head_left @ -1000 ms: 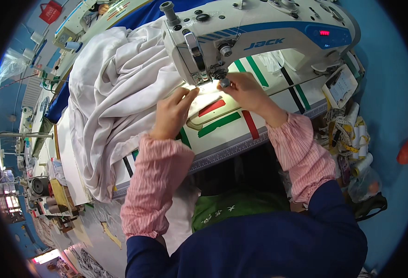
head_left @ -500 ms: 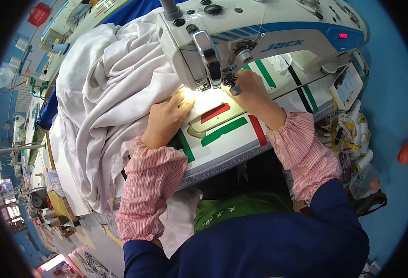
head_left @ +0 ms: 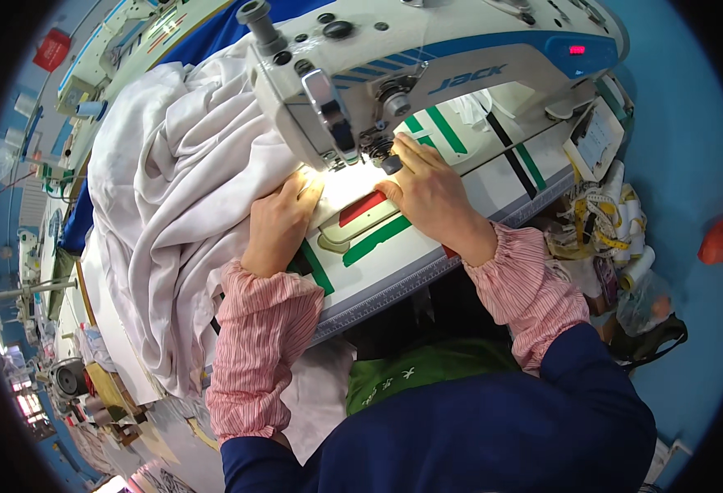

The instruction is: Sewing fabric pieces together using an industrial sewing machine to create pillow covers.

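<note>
Left hand (head_left: 277, 226): just left of centre, fingertips right in the bright glow (head_left: 351, 187); can't tell whether they pinch anything!
Right hand (head_left: 437, 201): right of centre, thumb spread apart from the fingers, fingertips just beside the needle end of the sewing machine (head_left: 460, 49).
White cloth (head_left: 189, 156): big folds heaped across the upper left, reaching the left hand.
Red strip (head_left: 361, 209): mid-frame, between the hands, near the right thumb.

The cloth (head_left: 189, 164) is looking smooth and matt, the sewing machine (head_left: 460, 41) is shining glossily, the fabric sleeves (head_left: 267, 353) are looking crinkled, and the blurry bag (head_left: 642, 302) is seemingly gleaming plastic.
</note>
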`<state>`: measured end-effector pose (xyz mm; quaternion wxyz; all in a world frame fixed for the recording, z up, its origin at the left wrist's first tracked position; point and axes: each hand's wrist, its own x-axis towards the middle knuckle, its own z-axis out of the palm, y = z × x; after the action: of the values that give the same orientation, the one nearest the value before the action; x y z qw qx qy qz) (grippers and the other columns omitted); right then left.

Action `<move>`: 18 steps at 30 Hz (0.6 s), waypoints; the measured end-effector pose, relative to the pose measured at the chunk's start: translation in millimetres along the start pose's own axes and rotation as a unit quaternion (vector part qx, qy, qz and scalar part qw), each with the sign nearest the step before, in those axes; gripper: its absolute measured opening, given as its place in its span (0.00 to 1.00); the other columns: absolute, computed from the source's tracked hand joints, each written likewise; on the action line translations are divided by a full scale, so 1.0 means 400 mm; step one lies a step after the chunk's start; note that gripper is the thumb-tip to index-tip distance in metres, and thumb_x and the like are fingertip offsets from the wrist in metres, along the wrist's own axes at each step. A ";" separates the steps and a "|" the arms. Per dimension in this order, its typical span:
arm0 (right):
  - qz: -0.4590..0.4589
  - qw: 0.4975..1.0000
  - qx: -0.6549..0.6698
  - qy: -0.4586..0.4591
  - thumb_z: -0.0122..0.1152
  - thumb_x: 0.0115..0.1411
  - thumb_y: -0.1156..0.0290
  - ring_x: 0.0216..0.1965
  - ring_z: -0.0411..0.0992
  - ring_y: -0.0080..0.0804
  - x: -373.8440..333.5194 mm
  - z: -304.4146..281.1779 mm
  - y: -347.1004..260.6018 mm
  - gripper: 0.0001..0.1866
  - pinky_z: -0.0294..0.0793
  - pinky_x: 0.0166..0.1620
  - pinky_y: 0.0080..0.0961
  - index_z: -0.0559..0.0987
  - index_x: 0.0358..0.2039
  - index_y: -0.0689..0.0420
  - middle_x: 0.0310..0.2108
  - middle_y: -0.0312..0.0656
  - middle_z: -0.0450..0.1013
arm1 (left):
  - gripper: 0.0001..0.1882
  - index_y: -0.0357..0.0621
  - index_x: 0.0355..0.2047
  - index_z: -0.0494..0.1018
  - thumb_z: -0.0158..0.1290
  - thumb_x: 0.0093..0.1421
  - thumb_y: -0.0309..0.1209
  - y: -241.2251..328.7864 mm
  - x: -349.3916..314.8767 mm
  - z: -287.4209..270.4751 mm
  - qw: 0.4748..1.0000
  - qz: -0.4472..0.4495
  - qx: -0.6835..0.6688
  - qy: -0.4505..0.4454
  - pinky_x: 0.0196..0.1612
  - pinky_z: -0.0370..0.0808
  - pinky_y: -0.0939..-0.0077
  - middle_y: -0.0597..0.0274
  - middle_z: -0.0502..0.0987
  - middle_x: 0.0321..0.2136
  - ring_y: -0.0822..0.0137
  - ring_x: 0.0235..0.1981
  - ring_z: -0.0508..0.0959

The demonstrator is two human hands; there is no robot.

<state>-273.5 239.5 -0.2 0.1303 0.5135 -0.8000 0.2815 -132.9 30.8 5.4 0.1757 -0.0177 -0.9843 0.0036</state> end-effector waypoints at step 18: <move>0.063 0.998 -0.012 -0.015 0.56 0.59 0.70 0.62 0.63 0.47 -0.002 0.016 0.013 0.24 0.61 0.64 0.38 0.70 0.54 0.71 0.57 0.55 0.67 | 0.14 0.49 0.42 0.79 0.53 0.55 0.27 -0.005 0.002 0.008 1.000 -0.009 -0.007 -0.002 0.31 0.78 0.69 0.59 0.76 0.41 0.60 0.29 0.81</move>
<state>-277.1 238.1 -7.4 0.1068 0.4648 -0.8360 0.2714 -135.0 28.9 2.6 0.1738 -0.0104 -0.9847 -0.0049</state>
